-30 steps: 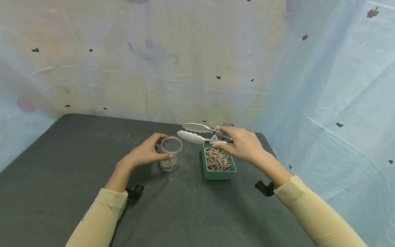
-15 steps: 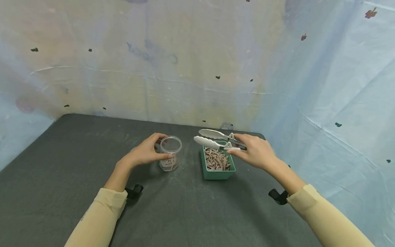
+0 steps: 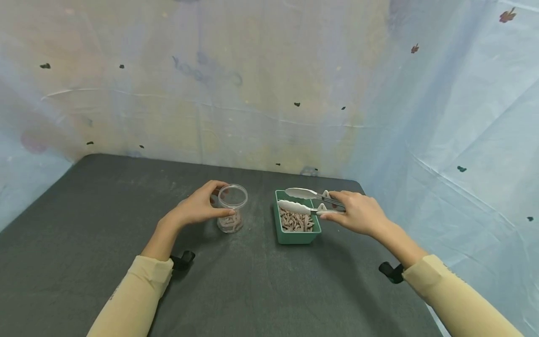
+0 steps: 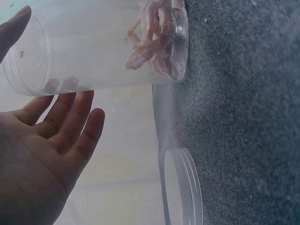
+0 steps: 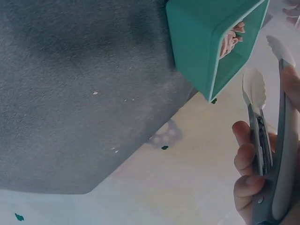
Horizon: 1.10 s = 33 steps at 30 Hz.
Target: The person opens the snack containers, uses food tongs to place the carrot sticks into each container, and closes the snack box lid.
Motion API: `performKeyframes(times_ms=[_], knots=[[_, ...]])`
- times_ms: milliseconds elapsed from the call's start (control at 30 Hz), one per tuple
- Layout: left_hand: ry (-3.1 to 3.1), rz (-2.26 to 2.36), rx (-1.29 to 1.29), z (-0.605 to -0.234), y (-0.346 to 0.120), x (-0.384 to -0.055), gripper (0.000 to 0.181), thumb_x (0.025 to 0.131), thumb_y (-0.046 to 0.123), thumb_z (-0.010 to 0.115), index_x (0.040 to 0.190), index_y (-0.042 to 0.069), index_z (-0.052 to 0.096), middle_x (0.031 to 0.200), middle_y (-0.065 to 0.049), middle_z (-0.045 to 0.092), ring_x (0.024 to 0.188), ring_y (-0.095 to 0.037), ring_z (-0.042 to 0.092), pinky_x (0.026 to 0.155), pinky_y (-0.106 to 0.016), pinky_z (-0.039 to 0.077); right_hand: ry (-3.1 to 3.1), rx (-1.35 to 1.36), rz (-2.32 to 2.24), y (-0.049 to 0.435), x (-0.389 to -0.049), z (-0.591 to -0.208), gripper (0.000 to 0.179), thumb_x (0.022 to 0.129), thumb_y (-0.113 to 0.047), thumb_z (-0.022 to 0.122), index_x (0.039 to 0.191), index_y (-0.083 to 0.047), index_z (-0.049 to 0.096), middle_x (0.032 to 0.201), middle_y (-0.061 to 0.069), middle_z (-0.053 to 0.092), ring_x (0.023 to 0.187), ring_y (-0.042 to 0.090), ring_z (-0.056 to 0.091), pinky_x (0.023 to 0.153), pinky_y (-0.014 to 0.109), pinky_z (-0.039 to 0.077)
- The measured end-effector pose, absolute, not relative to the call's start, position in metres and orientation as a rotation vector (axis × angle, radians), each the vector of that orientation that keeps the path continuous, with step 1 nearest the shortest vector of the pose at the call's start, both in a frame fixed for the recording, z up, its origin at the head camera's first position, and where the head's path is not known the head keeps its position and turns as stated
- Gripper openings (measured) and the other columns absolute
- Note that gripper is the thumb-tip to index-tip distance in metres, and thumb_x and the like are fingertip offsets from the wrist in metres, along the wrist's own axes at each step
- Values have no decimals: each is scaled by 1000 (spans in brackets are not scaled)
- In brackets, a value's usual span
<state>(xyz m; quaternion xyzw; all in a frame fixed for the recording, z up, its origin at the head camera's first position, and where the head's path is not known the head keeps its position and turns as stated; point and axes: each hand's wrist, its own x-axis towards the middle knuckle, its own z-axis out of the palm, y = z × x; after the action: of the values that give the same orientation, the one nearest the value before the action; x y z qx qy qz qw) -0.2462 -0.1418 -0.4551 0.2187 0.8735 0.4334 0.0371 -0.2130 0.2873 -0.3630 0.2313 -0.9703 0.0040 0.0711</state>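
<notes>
My left hand holds a clear plastic jar near its rim, thumb on one side and fingers on the other. Several pinkish-brown strips lie in the jar's bottom; it stands upright without a lid. In my right hand is a pair of tongs with white scalloped heads and metal arms. Their heads are apart, hovering over a green rectangular box. Many more such strips fill the box. Nothing shows between the tong heads in the right wrist view.
A clear round lid lies on the dark grey table beyond the jar in the left wrist view. A patterned plastic sheet hangs behind the table and along its right side.
My right hand has carried the tongs rightward and down, from beside the jar's top to over the green box. The left hand and the jar stay in place.
</notes>
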Motion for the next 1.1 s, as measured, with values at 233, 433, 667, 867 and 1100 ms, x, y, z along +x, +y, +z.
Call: performKeyframes(times_ms=[233, 433, 667, 867, 1100], knots=[[2675, 1332, 668, -456, -142, -247, 83, 93, 42, 80, 155, 4, 38, 145, -19, 46, 131, -39, 48, 102, -57, 48, -2962, 751, -40, 293, -217, -364, 71, 93, -57, 72, 142, -6, 63, 118, 14, 72, 88, 28, 71, 53, 36, 51], [2665, 1343, 666, -455, -142, -245, 84, 93, 41, 80, 155, 4, 38, 145, -20, 46, 131, -39, 49, 103, -57, 48, -3022, 762, -100, 295, -221, -360, 74, 92, -57, 73, 144, -5, 61, 130, 21, 68, 107, 39, 69, 61, 46, 57], [2668, 1345, 673, -455, -143, -246, 83, 93, 40, 81, 155, 4, 38, 145, -19, 46, 131, -39, 48, 102, -57, 48, -3118, 757, -175, 294, -224, -354, 81, 91, -62, 71, 148, -6, 58, 141, 27, 60, 123, 47, 61, 73, 56, 59], [2670, 1344, 677, -456, -143, -246, 83, 93, 40, 81, 155, 4, 38, 145, -19, 46, 131, -39, 48, 103, -57, 48, -3193, 778, -215, 286, -227, -347, 87, 89, -64, 73, 151, -6, 55, 146, 30, 54, 131, 49, 55, 88, 63, 55], [2667, 1345, 676, -456, -143, -247, 84, 93, 41, 80, 155, 4, 38, 144, -19, 46, 131, -39, 48, 103, -57, 48, -3246, 805, -289, 277, -232, -342, 88, 90, -63, 73, 153, -6, 52, 149, 29, 52, 134, 48, 53, 93, 62, 53]])
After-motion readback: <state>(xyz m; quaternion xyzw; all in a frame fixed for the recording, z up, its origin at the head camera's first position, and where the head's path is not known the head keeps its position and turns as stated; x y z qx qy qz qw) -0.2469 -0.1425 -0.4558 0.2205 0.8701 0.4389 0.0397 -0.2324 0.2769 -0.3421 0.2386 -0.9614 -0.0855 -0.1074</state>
